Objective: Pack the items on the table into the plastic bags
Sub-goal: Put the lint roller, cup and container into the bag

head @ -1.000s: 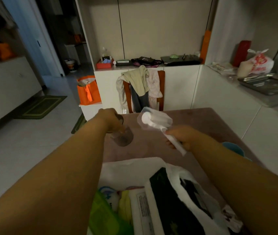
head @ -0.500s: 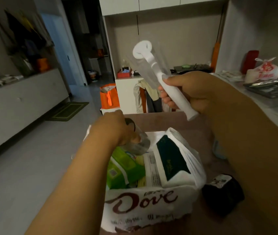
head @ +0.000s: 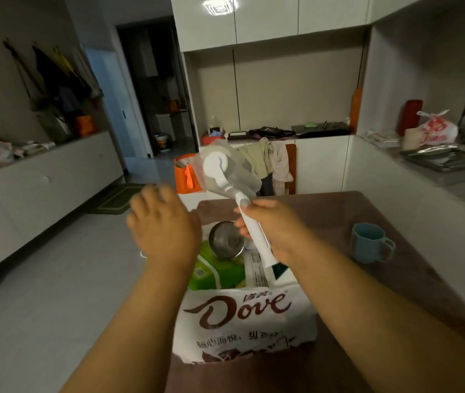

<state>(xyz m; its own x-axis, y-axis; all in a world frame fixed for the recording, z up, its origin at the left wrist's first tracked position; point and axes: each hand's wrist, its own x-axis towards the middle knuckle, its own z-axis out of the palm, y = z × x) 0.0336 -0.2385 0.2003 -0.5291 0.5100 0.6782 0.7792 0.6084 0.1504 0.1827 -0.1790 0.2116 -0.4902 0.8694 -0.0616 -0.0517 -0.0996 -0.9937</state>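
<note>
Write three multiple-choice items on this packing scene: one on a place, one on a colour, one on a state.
1. Where is the metal bowl?
A. inside the Dove bag
B. beside the mug
C. on the floor

2. What colour is the mug on the table?
A. red
B. blue
C. yellow

3. What is the right hand doing?
A. resting flat
B. gripping the white brush
C. holding the mug

Answers: A, the bowl sits among the bag's packed items; B, the mug is pale blue; B, fingers wrap the brush handle while the left hand hovers empty.
</note>
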